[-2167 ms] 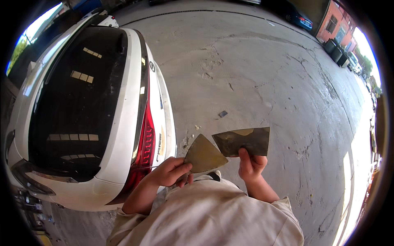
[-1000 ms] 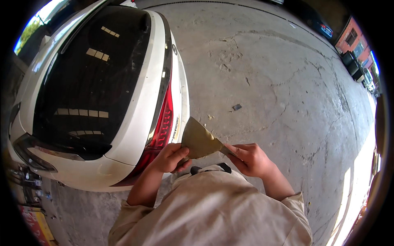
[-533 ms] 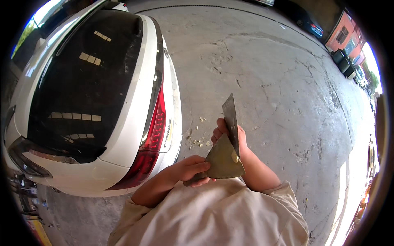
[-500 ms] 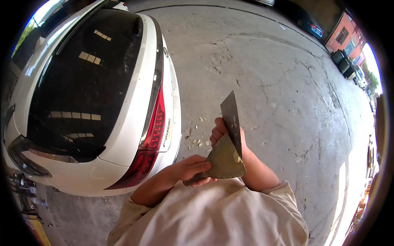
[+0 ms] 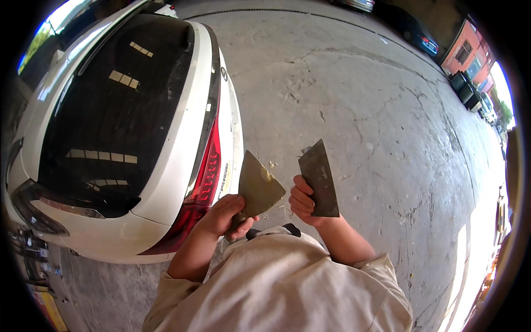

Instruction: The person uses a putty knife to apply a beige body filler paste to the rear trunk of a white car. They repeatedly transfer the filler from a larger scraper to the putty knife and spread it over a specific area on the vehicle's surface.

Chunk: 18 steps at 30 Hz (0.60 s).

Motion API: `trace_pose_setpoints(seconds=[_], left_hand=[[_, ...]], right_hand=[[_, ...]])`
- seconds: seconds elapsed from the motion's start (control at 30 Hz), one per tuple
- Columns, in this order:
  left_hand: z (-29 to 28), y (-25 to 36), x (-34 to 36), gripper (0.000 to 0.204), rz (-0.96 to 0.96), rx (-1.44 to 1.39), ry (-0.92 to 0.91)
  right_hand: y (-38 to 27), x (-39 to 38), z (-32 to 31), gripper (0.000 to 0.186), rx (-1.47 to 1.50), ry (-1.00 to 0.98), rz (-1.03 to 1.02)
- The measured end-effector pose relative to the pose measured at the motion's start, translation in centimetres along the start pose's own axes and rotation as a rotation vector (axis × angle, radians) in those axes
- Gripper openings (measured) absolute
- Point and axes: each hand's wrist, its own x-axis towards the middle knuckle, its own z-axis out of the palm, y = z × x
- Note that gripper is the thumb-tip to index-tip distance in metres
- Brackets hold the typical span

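My left hand (image 5: 222, 216) is closed round the handle of a putty knife (image 5: 260, 187). Its wide, yellowish-stained blade fans upward and to the right, with a pale smear of paste near its upper right edge. To the right, my right hand (image 5: 302, 199) grips a flat dark metal plate (image 5: 321, 180) by its left side. The plate stands tilted, with a few light specks on its face; whether it has a handle is hidden. A gap separates the two tools.
A white car (image 5: 160, 160) stands close on the left, its red tail light (image 5: 206, 182) beside my left hand. Cracked concrete floor (image 5: 387, 155) spreads ahead and right. A dark car (image 5: 412, 33) and black bins (image 5: 464, 88) are farther off.
The two tools have come apart. My left hand has moved left and up with the putty knife, its blade now turned upward; my right hand has lowered slightly, turning the plate's face toward me.
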Motion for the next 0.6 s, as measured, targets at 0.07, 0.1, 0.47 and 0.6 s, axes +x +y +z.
trace_pose_setpoints(seconds=[0.07,0.1,0.47,0.6], left_hand=[[1.2,0.4,-0.4,0.054,-0.115,0.172,-0.026],[1.7,0.1,-0.3,0.049,-0.183,0.189,-0.036],[2.5,0.1,2.5,0.048,-0.21,0.279,-0.033],[2.8,0.7,2.4,0.05,-0.066,0.23,0.086]], right_hand=[[0.2,0.5,1.8,0.037,-0.078,0.001,-0.023],[0.3,0.7,2.3,0.038,-0.112,-0.001,-0.034],[0.3,-1.3,1.0,0.041,-0.847,0.652,0.083],[0.5,-0.1,0.6,0.039,-0.466,0.87,-0.25]])
